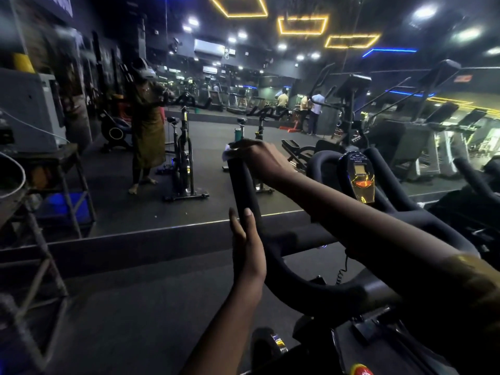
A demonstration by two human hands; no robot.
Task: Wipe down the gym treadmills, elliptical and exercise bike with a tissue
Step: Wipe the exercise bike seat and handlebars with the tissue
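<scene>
While the right hand [257, 156] reaches across the black padded handlebar [244, 185] of the black exercise bike [378, 328], its fingers are curled over the far tip of the handlebar's left-side prong. They grasp a crumpled white tissue [226, 155] against the padding. The tissue shows only as a small white patch at the outer edge of that tip, under the fingers.

The left hand [247, 250] lies lower on the same prong, near its bend. Its fingers are released and straight, laid along the left edge of the padding and touching it, and they hold nothing. The two hands are well apart along the prong.

An oval console with a gold and orange display [361, 180] stands upright at the centre of the handlebar, just beyond the right forearm. A black coiled cable [341, 272] hangs below the handlebar's middle section. A round red knob [361, 370] sits on the bike at the lower edge of the view.

A wall mirror [189, 131] faces the bike, and its lower edge meets the dark floor [135, 293]. A grey metal-frame stand [74, 190] occupies the left side.
</scene>
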